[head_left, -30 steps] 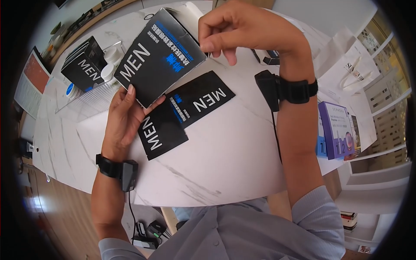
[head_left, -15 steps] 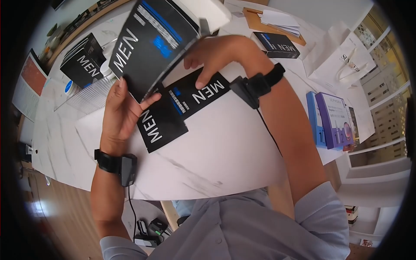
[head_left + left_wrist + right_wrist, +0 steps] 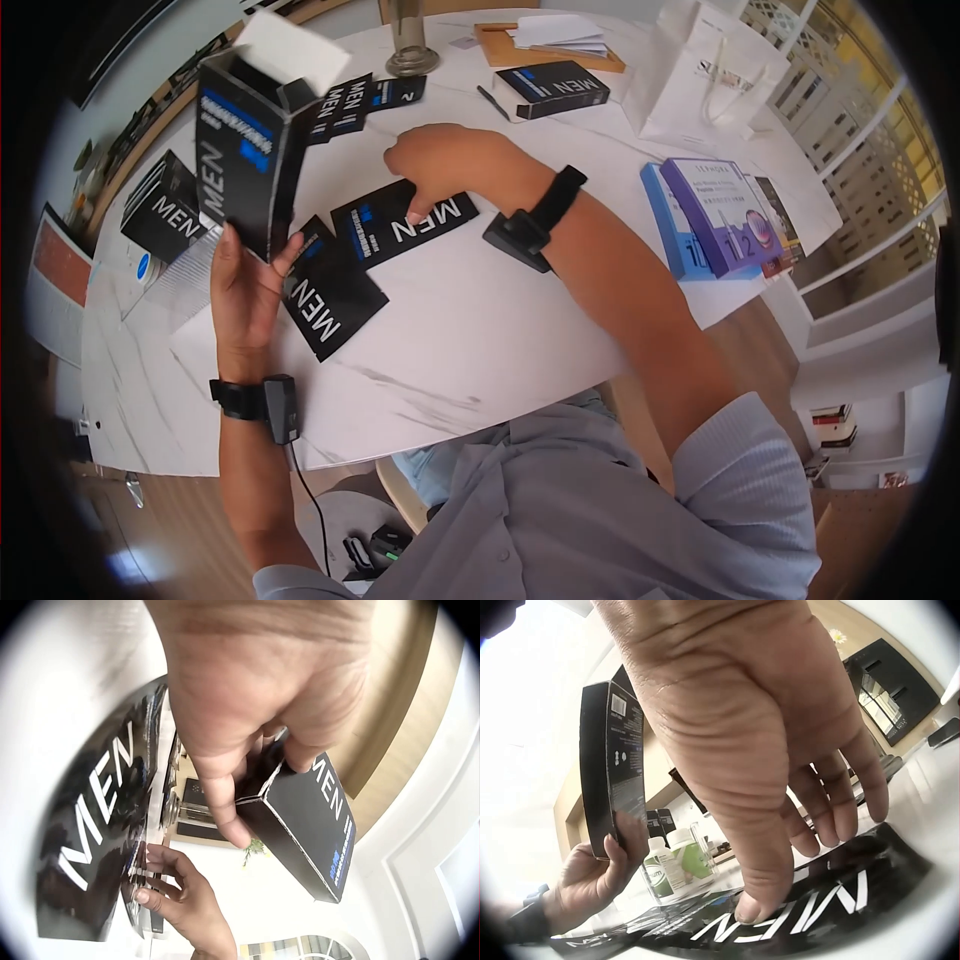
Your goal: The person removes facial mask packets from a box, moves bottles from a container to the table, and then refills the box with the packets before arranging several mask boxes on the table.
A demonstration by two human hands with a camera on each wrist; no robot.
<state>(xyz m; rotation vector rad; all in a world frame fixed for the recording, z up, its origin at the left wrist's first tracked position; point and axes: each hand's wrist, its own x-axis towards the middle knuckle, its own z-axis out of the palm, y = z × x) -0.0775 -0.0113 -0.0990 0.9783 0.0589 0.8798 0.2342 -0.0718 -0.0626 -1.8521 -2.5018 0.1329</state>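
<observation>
The left hand (image 3: 245, 300) grips the lower end of a black MEN box (image 3: 240, 165), raised above the table with its white flap open at the top. In the left wrist view, the thumb and fingers pinch the end of that box (image 3: 304, 817). Palm down, the right hand (image 3: 460, 165) is over a black MEN sachet (image 3: 360, 225), its thumb touching the surface. Its fingers extend toward the sachet's (image 3: 840, 904) far edge in the right wrist view; finger contact is unclear. A second sachet (image 3: 335, 300) lies alongside, nearer the body.
Black boxes (image 3: 165, 205) stand at the left beside a clear rack. More sachets (image 3: 345, 105) and a glass vase (image 3: 410, 50) are at the back. Toward the right are another MEN box (image 3: 560, 88), a wooden tray (image 3: 490, 45), a white bag (image 3: 690, 80) and a purple box (image 3: 715, 215).
The right hand has left the raised box's side and come down over the sachet. The left hand still holds the box, now turned with its open flap visible. The head view has shifted.
</observation>
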